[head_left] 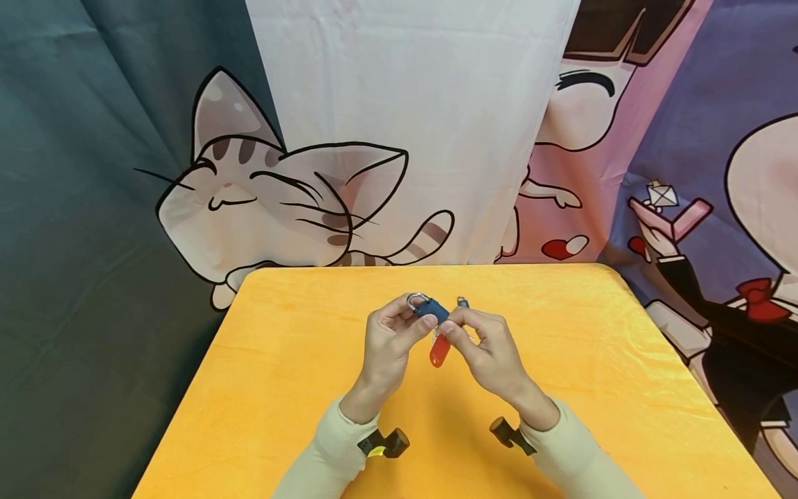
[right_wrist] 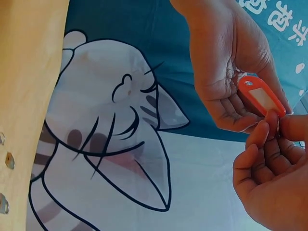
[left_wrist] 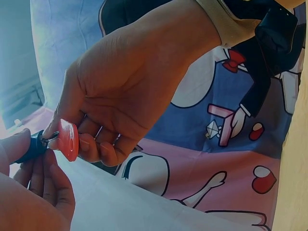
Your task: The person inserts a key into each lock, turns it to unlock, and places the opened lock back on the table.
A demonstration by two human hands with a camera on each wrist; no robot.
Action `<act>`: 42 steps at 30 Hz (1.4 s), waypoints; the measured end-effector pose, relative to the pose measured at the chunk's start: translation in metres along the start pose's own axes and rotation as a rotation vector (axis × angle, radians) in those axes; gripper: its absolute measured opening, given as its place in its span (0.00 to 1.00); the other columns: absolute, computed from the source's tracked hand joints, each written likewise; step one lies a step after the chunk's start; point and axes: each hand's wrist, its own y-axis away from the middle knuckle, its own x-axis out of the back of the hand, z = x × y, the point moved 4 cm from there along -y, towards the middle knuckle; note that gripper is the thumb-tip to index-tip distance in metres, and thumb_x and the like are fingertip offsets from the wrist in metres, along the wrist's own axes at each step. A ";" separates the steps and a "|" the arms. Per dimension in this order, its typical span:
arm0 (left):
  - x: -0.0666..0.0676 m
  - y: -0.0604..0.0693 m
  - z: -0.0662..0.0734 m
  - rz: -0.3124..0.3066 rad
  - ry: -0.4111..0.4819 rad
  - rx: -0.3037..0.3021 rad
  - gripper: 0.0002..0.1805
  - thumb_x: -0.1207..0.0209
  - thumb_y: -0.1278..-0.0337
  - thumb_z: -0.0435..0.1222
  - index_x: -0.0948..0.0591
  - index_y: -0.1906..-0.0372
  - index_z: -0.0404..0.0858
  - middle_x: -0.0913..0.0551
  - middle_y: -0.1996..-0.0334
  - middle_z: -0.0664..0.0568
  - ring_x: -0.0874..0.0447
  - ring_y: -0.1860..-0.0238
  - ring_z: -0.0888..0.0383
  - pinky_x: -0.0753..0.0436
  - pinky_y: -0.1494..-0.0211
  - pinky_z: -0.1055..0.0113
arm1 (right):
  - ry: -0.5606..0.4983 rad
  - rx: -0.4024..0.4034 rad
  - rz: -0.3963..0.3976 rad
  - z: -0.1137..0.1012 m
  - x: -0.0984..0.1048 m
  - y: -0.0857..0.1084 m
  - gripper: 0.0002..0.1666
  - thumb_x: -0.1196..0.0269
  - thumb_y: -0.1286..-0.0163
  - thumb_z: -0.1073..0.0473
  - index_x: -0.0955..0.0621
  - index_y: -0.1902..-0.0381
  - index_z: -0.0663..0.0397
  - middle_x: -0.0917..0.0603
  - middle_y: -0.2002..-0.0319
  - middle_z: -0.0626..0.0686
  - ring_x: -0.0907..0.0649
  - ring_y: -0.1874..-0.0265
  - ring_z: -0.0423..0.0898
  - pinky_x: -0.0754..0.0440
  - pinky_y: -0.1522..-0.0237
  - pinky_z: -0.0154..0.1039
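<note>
My left hand (head_left: 388, 350) holds a small blue padlock (head_left: 432, 311) between thumb and fingers, its silver shackle pointing up and left. At the padlock's lower end, my right hand (head_left: 495, 355) pinches a key that its fingertips mostly hide. A red plastic key tag (head_left: 440, 351) hangs from it between the hands. In the left wrist view a bit of metal shows between the blue padlock (left_wrist: 34, 148) and the red tag (left_wrist: 69, 139). The right wrist view shows the pale label on the tag (right_wrist: 262, 98). How far the key is in the lock is hidden.
Behind my right hand, a second small blue item with a metal loop (head_left: 463, 302) lies on the yellow-covered table (head_left: 299, 388). Small metal pieces (right_wrist: 9, 160) show at the left edge of the right wrist view. A cartoon-printed curtain (head_left: 411, 83) hangs behind the table.
</note>
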 end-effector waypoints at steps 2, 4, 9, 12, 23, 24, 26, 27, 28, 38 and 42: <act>0.000 0.000 0.001 -0.001 0.000 -0.002 0.09 0.30 0.46 0.40 0.16 0.60 0.47 0.18 0.62 0.57 0.18 0.61 0.63 0.16 0.53 0.74 | -0.017 -0.007 -0.008 0.000 0.000 0.000 0.12 0.40 0.31 0.71 0.19 0.72 0.50 0.18 0.79 0.44 0.25 0.76 0.38 0.25 0.47 0.31; 0.000 0.000 0.001 -0.001 -0.002 -0.005 0.09 0.30 0.46 0.39 0.17 0.60 0.47 0.17 0.62 0.57 0.18 0.61 0.63 0.16 0.53 0.74 | -0.040 -0.013 -0.014 0.000 -0.001 0.000 0.13 0.41 0.31 0.71 0.19 0.72 0.50 0.18 0.79 0.44 0.25 0.77 0.38 0.23 0.53 0.31; 0.001 0.001 0.001 0.000 -0.009 0.000 0.11 0.29 0.47 0.41 0.17 0.60 0.46 0.17 0.62 0.57 0.17 0.61 0.63 0.16 0.53 0.74 | -0.101 -0.028 -0.019 0.001 -0.002 0.001 0.13 0.42 0.31 0.73 0.19 0.72 0.54 0.22 0.80 0.47 0.27 0.77 0.39 0.28 0.70 0.35; 0.001 0.001 0.001 -0.003 -0.013 0.005 0.12 0.29 0.48 0.43 0.17 0.60 0.46 0.18 0.62 0.56 0.17 0.61 0.63 0.16 0.53 0.74 | -0.133 -0.047 -0.027 0.001 -0.002 0.002 0.12 0.43 0.30 0.73 0.20 0.71 0.56 0.23 0.80 0.50 0.27 0.76 0.40 0.29 0.70 0.36; 0.001 0.001 0.000 -0.008 -0.015 0.005 0.12 0.29 0.48 0.43 0.17 0.60 0.45 0.18 0.62 0.56 0.17 0.60 0.63 0.16 0.52 0.74 | -0.265 -0.110 -0.086 0.004 -0.004 0.003 0.11 0.46 0.28 0.72 0.20 0.69 0.61 0.23 0.76 0.54 0.25 0.74 0.43 0.27 0.71 0.35; 0.001 0.001 0.000 -0.008 -0.014 0.006 0.12 0.29 0.48 0.43 0.17 0.60 0.45 0.18 0.62 0.56 0.17 0.60 0.63 0.16 0.52 0.74 | -0.274 -0.114 -0.091 0.005 -0.004 0.003 0.11 0.47 0.27 0.72 0.20 0.68 0.62 0.23 0.76 0.54 0.25 0.74 0.43 0.26 0.70 0.34; 0.002 0.001 -0.001 -0.010 -0.012 0.007 0.12 0.29 0.48 0.43 0.17 0.60 0.45 0.18 0.62 0.56 0.17 0.60 0.63 0.16 0.52 0.73 | -0.291 -0.126 -0.100 0.005 -0.004 0.004 0.11 0.47 0.27 0.71 0.20 0.68 0.62 0.23 0.76 0.54 0.24 0.72 0.42 0.24 0.69 0.34; 0.002 0.001 -0.001 -0.011 -0.011 0.009 0.12 0.29 0.48 0.43 0.17 0.61 0.45 0.18 0.62 0.56 0.17 0.60 0.63 0.16 0.52 0.73 | -0.297 -0.131 -0.102 0.005 -0.005 0.004 0.11 0.47 0.26 0.71 0.20 0.68 0.62 0.22 0.76 0.54 0.23 0.71 0.42 0.23 0.67 0.34; 0.002 0.001 -0.001 -0.013 -0.010 0.010 0.12 0.29 0.48 0.42 0.17 0.61 0.45 0.18 0.62 0.56 0.17 0.60 0.63 0.16 0.52 0.73 | -0.301 -0.137 -0.104 0.006 -0.005 0.004 0.11 0.47 0.26 0.71 0.20 0.68 0.63 0.22 0.76 0.54 0.23 0.71 0.42 0.23 0.66 0.34; 0.002 0.002 -0.002 -0.022 -0.003 0.008 0.11 0.29 0.47 0.42 0.17 0.60 0.46 0.18 0.61 0.56 0.17 0.59 0.63 0.16 0.51 0.73 | -0.341 -0.178 -0.121 0.010 -0.006 0.005 0.11 0.48 0.25 0.69 0.21 0.68 0.65 0.23 0.75 0.50 0.23 0.70 0.41 0.21 0.63 0.33; 0.001 0.003 -0.001 -0.026 0.000 0.006 0.11 0.29 0.47 0.42 0.18 0.60 0.46 0.18 0.60 0.56 0.17 0.58 0.62 0.16 0.51 0.72 | -0.387 -0.211 -0.134 0.011 -0.007 0.006 0.12 0.48 0.24 0.67 0.22 0.69 0.67 0.24 0.74 0.46 0.23 0.69 0.40 0.22 0.62 0.32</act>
